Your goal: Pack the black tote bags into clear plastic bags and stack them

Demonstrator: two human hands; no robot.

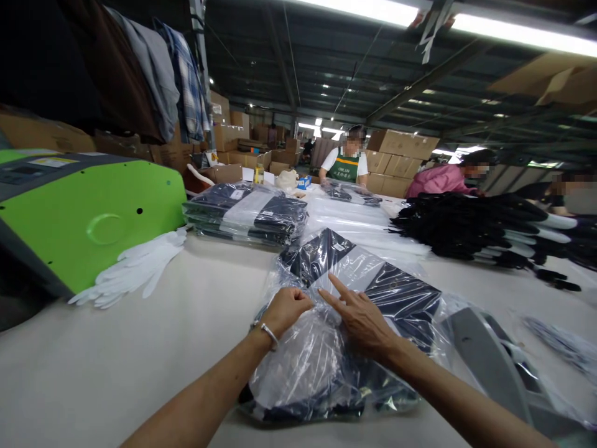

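Observation:
In front of me lies a dark folded garment [405, 298] with a pale grey band, inside a clear plastic bag [298, 367]. The bag's near half is loose and wrinkled, with pale and dark material showing through. My left hand [286, 309], a bracelet at its wrist, is closed in a pinch just over the bag's left side. Whatever sits between those fingertips is too small to make out. Spread over the middle of the bag, my right hand [361, 314] has its index and middle fingers stretched out and apart.
Bagged garments [247, 214] are stacked beyond the bag. White gloves [133, 267] lie beside a green machine [130, 205] on the left. A dark pile [476, 227] and a grey tool-like object [485, 354] are on the right. A co-worker [345, 165] in a green apron handles another bag opposite.

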